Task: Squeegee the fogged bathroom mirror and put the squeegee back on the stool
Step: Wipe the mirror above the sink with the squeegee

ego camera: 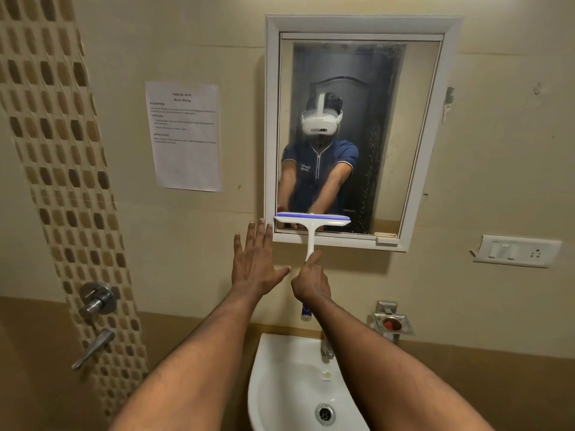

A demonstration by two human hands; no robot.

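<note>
Roughly mid-task: your right hand (pixel 311 283) grips the squeegee (pixel 312 227) handle, blade at the bottom of the mirror (pixel 348 88) just above it. Left hand (pixel 256 264) open, flat beside it. Droplets remain up-right of your hands. Stool not in view; return pending.

The room is lit dimly and warmly, giving the wall (pixel 482 150) a yellowish cast. Light falls from above: the mirror (pixel 351 135) frame throws a soft shadow on the wall below it. The glass is hazy along its top, with speckled droplets down its right side. The white sink (pixel 280 384) is the brightest area, without harsh glare. Wide-angle distortion bends the tile strip (pixel 62 181) at the left and tilts the mirror frame. The printed sheet (pixel 185 136) is too soft to read, and the edges look slightly smeared.
</note>
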